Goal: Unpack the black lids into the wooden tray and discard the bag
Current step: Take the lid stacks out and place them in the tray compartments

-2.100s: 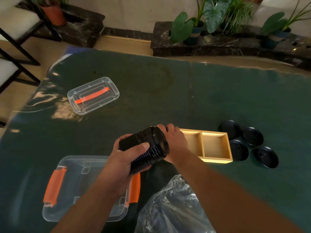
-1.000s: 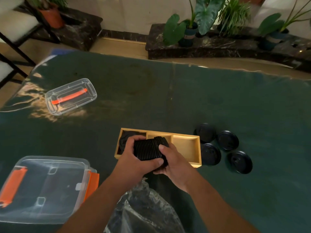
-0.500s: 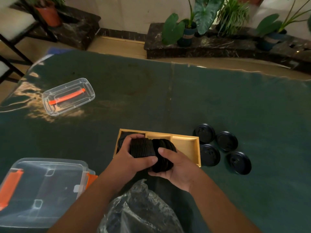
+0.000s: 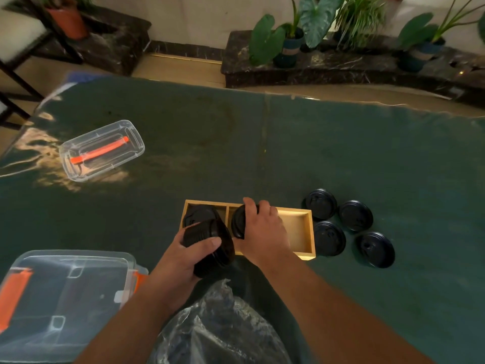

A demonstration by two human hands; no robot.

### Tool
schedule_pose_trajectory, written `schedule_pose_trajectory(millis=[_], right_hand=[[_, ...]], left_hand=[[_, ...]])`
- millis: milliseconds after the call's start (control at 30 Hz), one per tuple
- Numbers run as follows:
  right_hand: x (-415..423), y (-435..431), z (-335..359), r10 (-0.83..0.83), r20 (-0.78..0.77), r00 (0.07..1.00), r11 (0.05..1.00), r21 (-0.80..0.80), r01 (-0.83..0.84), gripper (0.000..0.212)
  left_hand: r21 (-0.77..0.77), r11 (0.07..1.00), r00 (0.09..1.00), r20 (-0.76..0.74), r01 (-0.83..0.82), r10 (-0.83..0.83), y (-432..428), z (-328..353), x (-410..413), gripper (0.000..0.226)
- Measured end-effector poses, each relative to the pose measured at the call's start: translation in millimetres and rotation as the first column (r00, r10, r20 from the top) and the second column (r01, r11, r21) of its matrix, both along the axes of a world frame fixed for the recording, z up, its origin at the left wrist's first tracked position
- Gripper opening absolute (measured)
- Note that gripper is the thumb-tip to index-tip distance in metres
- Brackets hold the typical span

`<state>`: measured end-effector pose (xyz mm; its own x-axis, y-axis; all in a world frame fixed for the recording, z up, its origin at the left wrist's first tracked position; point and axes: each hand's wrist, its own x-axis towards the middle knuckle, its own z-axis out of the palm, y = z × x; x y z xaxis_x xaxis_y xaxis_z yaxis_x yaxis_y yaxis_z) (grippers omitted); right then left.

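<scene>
A wooden tray (image 4: 301, 232) with three compartments lies on the green table. Black lids (image 4: 198, 216) rest in its left compartment. My left hand (image 4: 183, 256) grips a stack of black lids (image 4: 212, 248) at the tray's near left edge. My right hand (image 4: 262, 232) holds a smaller stack of black lids (image 4: 237, 223) on edge over the middle compartment. The right compartment holds nothing. A crumpled clear plastic bag (image 4: 220, 329) lies at the near table edge between my forearms.
Several loose black lids (image 4: 351, 227) lie on the table right of the tray. A large clear box with orange handles (image 4: 63, 303) stands at the near left. A smaller clear container (image 4: 102, 151) lies farther back left. Potted plants stand beyond the table.
The one long stack has been split in two. My right hand has carried its part over the tray's middle compartment while my left keeps the rest at the tray's near left edge.
</scene>
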<state>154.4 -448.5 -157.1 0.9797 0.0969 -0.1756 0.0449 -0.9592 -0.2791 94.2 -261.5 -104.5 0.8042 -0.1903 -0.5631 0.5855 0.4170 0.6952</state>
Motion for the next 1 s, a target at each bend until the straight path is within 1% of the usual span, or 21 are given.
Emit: schedule_pose_trajectory(millis=[67, 100, 167, 233, 267, 333, 367, 400, 433, 467, 500, 533, 567, 600, 667, 700, 767, 833, 900, 933, 1000], right_hand=[[-1, 4, -2, 0.022, 0.014, 1.0, 1.0, 0.014, -0.022, 0.103], [-2, 4, -4, 0.036, 0.011, 0.999, 0.999, 0.011, -0.036, 0.103], [-2, 3, -4, 0.056, -0.028, 0.998, 0.998, 0.016, -0.056, 0.11], [-2, -3, 5, 0.063, -0.079, 0.995, 0.996, 0.062, -0.058, 0.118], [-4, -9, 12, 0.071, -0.084, 0.994, 0.995, 0.082, -0.064, 0.118], [-14, -29, 26, 0.077, -0.018, 0.997, 0.991, 0.107, -0.074, 0.103], [-21, -43, 33, 0.049, 0.014, 0.999, 0.987, 0.154, -0.051, 0.094], [-31, -56, 40, 0.003, 0.021, 1.0, 0.97, 0.245, -0.008, 0.089], [-41, -65, 48, -0.033, 0.004, 0.999, 0.928, 0.371, 0.029, 0.086], [-52, -70, 56, -0.024, -0.034, 0.999, 0.875, 0.483, 0.038, 0.086], [-60, -69, 62, 0.02, -0.06, 0.998, 0.835, 0.549, 0.016, 0.091], [-66, -66, 65, 0.064, -0.073, 0.995, 0.823, 0.568, -0.011, 0.101], [-69, -62, 64, 0.092, -0.077, 0.993, 0.825, 0.564, -0.033, 0.11], [-70, -60, 62, 0.092, -0.065, 0.994, 0.841, 0.54, -0.043, 0.113], [-66, -64, 56, 0.018, -0.033, 0.999, 0.871, 0.49, 0.0, 0.107], [-63, -69, 54, -0.019, -0.031, 0.999, 0.886, 0.463, 0.031, 0.103], [-56, -81, 48, -0.069, -0.029, 0.997, 0.932, 0.356, 0.075, 0.099], [-46, -92, 39, -0.121, -0.026, 0.992, 0.964, 0.235, 0.123, 0.097], [-37, -97, 30, -0.134, -0.053, 0.99, 0.98, 0.141, 0.14, 0.098], [-33, -98, 25, -0.119, -0.068, 0.99, 0.987, 0.095, 0.126, 0.1], [-28, -95, 16, -0.084, -0.072, 0.994, 0.996, 0.018, 0.085, 0.102]], left_hand=[[-0.025, 1.0, 1.0, 0.006, 0.018, -0.018, -3, -1, -1, 0.071], [-0.033, 0.999, 1.0, 0.007, 0.021, -0.021, -4, -2, -2, 0.069], [-0.051, 0.999, 1.0, 0.002, 0.015, -0.015, -7, -5, -3, 0.072], [-0.075, 0.997, 1.0, -0.01, 0.009, -0.01, -9, -8, -4, 0.073], [-0.083, 0.997, 1.0, -0.016, 0.009, -0.01, -10, -9, -5, 0.072], [-0.066, 0.998, 0.999, -0.042, -0.009, 0.007, -13, -10, -4, 0.069], [-0.047, 0.999, 0.998, -0.064, -0.025, 0.022, -15, -10, -3, 0.067], [-0.043, 0.998, 0.996, -0.086, -0.037, 0.033, -20, -10, -2, 0.066], [-0.06, 0.997, 0.994, -0.104, -0.041, 0.035, -26, -9, -2, 0.065], [-0.091, 0.995, 0.993, -0.115, -0.032, 0.022, -33, -8, -1, 0.067], [-0.135, 0.991, 0.993, -0.12, -0.004, -0.012, -42, -6, -1, 0.069], [-0.189, 0.981, 0.991, -0.111, 0.046, -0.068, -53, -2, -1, 0.067], [-0.231, 0.968, 0.988, -0.094, 0.102, -0.126, -65, 1, -2, 0.061], [-0.258, 0.957, 0.983, -0.084, 0.137, -0.163, -76, 4, -2, 0.054], [-0.267, 0.955, 0.98, -0.112, 0.13, -0.165, -96, 6, 0, 0.046], [-0.241, 0.965, 0.98, -0.146, 0.1, -0.138, -104, 5, 1, 0.043], [-0.073, 0.995, 0.974, -0.214, 0.064, -0.078, -118, 3, 7, 0.037], [0.136, 0.989, 0.969, -0.247, 0.056, -0.021, -127, 0, 10, 0.027], [0.203, 0.978, 0.978, -0.208, 0.051, -0.008, -129, -4, 10, 0.016], [0.227, 0.971, 0.985, -0.169, 0.077, -0.039, -130, -4, 10, 0.008], [0.245, 0.962, 0.991, -0.098, 0.117, -0.095, -130, -9, 9, 0.013]])
